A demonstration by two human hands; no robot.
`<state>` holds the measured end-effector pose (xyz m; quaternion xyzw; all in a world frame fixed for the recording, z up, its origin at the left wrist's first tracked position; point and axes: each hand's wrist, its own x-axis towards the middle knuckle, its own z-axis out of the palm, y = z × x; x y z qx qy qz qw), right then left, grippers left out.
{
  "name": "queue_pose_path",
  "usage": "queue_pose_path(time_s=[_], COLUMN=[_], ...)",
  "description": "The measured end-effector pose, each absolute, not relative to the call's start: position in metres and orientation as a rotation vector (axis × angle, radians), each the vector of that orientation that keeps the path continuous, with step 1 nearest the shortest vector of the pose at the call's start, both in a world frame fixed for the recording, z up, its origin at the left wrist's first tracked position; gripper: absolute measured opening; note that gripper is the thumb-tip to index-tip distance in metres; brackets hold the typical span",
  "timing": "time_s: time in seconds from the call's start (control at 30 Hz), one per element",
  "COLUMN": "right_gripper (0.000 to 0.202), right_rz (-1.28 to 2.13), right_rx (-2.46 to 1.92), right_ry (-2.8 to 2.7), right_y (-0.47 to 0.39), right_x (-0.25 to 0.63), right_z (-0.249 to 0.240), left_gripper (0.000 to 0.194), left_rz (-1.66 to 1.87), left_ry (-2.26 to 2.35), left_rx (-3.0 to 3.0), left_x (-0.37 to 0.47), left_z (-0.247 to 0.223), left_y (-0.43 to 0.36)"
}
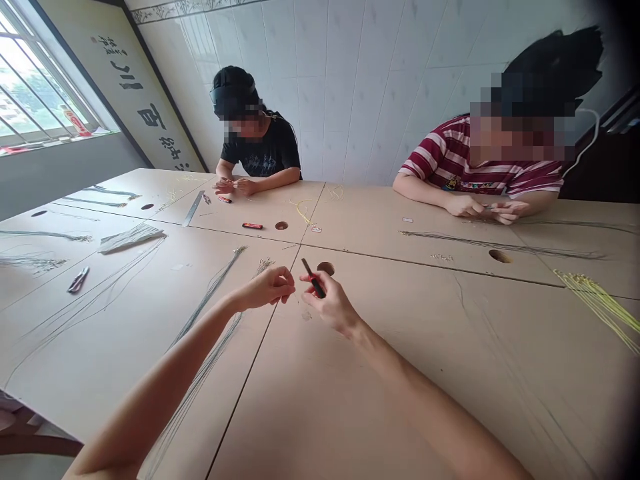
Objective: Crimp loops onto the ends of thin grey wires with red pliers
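Observation:
My left hand (273,288) hovers over the table seam with its fingertips pinched together. Whatever is between them is too small to make out. Just to the right, my right hand (333,303) is closed around a small red-and-black tool (316,285) whose narrow dark end points up and away from me. The two hands are close but apart. Under my left forearm lie bundles of thin grey wires (213,290), with small fittings at their far ends.
Across the table (400,373), two people work with their hands, one in black (263,150), one in a striped shirt (440,163). Yellow wires (595,300) lie at right. Pliers (79,280), a metal ruler (193,209) and another red-and-black tool (253,226) rest on the tabletop.

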<state>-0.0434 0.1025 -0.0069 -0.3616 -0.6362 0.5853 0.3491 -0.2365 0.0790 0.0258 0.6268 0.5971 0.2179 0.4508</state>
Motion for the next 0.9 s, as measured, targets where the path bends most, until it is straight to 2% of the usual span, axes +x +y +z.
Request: queue_pose_path(time_s=[0.27,0.57,0.9], right_gripper=[0.028,0.025,0.027], right_rz=[1.711,1.742,1.746], right_rx=[-0.992,-0.997,-1.053], right_ry=[-1.583,-1.556,-1.523], right_y=[0.120,0.122,0.127], right_x=[-0.079,-0.090,-0.079], right_z=[-0.019,-0.033,-0.032], left_gripper=[0.025,0.027,0.027], left_rz=[0.657,0.808,0.791], left_ry=[1.414,1.388,1.408], left_rx=[1.445,1.411,1.475], left_x=[-0.244,-0.250,-0.242], left_z=[0.011,-0.004,0.001], left_y=[0.080,0.073,0.078])
